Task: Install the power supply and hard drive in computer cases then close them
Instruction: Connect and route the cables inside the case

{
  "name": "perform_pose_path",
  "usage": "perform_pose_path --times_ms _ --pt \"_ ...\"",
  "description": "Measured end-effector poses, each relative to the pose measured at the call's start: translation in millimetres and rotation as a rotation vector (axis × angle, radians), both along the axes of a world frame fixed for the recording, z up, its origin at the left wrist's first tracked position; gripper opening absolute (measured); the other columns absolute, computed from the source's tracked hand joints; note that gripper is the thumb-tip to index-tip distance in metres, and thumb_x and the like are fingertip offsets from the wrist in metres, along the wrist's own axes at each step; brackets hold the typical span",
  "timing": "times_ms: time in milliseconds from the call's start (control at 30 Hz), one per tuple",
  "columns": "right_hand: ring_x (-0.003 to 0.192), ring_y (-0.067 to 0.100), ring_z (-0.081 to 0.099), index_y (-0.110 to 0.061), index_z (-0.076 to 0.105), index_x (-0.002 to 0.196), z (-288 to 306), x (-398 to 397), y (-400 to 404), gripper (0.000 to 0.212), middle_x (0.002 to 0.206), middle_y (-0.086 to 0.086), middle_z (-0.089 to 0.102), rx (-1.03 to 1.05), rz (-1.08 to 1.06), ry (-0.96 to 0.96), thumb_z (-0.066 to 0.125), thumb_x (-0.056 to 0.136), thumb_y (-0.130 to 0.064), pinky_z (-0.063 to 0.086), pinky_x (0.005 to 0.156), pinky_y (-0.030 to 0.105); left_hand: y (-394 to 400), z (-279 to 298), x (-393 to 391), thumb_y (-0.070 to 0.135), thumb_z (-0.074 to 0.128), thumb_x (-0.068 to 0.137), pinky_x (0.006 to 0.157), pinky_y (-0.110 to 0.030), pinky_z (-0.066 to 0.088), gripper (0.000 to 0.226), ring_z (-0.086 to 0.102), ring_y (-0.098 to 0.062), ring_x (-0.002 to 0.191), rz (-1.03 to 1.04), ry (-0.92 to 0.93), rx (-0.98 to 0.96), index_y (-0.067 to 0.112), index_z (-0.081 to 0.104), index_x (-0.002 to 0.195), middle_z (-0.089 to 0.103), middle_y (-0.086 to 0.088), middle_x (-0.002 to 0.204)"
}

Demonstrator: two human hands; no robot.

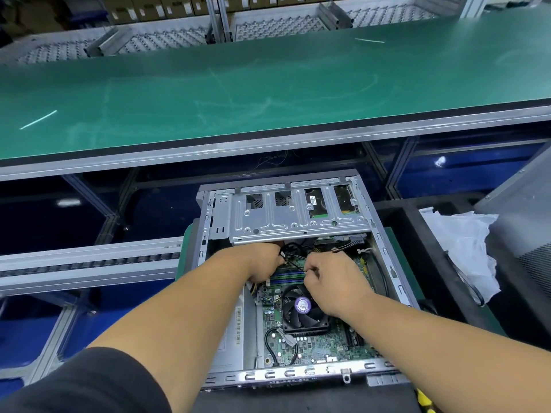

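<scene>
The long green conveyor belt point(268, 84) runs beyond the open grey metal computer case point(384, 251). Inside the case, below its silver drive cage point(286, 219), the left hand point(262, 260) and right hand point(331, 278) pinch thin black cables point(293, 263) with curled fingers.

The left hand point(262, 262) has its fingertips hidden under the drive cage point(298, 216), and the black cables point(293, 254) vanish behind both hands.
</scene>
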State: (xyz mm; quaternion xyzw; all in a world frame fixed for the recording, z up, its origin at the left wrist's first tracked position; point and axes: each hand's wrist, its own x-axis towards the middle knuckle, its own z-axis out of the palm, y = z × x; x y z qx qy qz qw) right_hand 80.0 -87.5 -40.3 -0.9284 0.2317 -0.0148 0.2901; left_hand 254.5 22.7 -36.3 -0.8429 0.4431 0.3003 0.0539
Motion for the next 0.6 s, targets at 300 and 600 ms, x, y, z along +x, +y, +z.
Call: perform_pose_path --times_ms 300,600 --pt "0.062 0.004 0.05 -0.033 0.06 0.095 -7.8 1.9 6.1 0.011 0.08 -0.01 0.06 -0.009 0.023 -0.008 0.053 0.096 -0.041 0.034 0.051 0.026 3.2 -8.9 3.8 0.048 0.038 0.108 0.08 -0.033 0.037 0.031 0.052 -0.021 0.094 0.157 0.141 -0.035 0.019 0.049 0.1 0.054 0.0 0.097" --pt "0.075 0.017 0.062 -0.029 0.068 0.095 -23.0 23.2 12.9 0.012 0.083 -0.007 0.068 0.128 -0.062 0.058 0.058 0.1 -0.026 0.044 0.06 0.026 1.0 -10.4 1.8 0.051 0.045 0.101 0.069 -0.03 0.04 0.033 0.057 -0.017 0.088 0.186 0.128 -0.065 0.02 0.055 0.097 0.06 0.0 0.096"
